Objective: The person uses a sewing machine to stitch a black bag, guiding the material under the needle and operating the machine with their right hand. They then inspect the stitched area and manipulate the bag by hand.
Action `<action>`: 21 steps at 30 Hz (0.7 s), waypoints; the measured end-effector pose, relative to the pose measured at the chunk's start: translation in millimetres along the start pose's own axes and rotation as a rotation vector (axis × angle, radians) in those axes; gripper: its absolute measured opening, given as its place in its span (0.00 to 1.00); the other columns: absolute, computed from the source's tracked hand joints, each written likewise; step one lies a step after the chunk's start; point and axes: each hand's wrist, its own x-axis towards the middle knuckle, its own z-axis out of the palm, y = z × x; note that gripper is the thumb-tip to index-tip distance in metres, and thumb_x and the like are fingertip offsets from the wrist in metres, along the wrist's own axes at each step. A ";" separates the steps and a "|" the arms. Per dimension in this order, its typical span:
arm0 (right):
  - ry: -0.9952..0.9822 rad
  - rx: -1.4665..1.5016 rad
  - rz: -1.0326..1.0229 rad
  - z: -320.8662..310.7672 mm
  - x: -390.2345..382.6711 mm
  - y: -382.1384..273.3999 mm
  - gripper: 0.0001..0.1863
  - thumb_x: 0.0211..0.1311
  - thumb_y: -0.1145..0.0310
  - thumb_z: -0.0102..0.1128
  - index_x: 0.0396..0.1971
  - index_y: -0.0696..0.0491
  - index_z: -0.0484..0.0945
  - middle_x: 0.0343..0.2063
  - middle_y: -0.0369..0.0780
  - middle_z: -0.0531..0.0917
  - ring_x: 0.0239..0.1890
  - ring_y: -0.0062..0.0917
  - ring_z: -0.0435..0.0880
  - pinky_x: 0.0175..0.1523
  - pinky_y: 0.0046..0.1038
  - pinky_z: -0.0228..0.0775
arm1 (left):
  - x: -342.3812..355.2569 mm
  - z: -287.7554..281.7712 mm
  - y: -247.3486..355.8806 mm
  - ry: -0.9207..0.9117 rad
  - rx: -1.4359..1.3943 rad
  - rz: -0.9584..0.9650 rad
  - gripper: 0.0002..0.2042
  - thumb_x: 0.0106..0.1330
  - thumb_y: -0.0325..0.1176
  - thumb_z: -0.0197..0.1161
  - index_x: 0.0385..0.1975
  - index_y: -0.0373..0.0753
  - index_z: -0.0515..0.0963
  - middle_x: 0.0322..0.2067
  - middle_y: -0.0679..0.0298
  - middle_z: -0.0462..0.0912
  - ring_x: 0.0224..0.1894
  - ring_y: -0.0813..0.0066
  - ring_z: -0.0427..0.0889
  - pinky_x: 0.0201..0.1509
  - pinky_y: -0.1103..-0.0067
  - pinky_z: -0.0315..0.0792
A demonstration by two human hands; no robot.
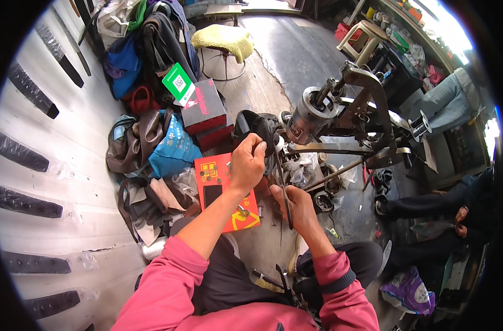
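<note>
My left hand (247,164) is closed, its fingers curled against a dark, soft-looking black item (253,126) beside the sewing machine. Whether this item is a bag or a shoe I cannot tell. Lower and to the right, my right hand (299,208) is closed around a narrow dark strap (288,214), its thumb pointing up. The strap runs up toward the black item, and a thin end hangs below the hand. Just beyond both hands stands a metal sewing machine (312,113) with a round drum-shaped head and a curved frame.
On the left, a red box (241,219) bears coins and a dark flat object. Bags (174,144) and leather scraps (152,201) lie beside it. A dark box (203,107) and a cloth-topped stool (222,43) are farther off. At right, another person's hands (461,214) hold something.
</note>
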 end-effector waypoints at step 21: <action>0.330 -0.055 0.381 27.7 -71.4 147.6 0.28 0.57 0.44 0.76 0.35 0.58 0.82 0.22 0.43 0.86 0.28 0.34 0.87 0.37 0.36 0.74 | 6.8 -11.7 2.5 0.022 -0.030 0.050 0.09 0.75 0.29 0.58 0.30 0.36 0.71 0.22 0.72 0.66 0.28 0.84 0.64 0.30 0.79 0.63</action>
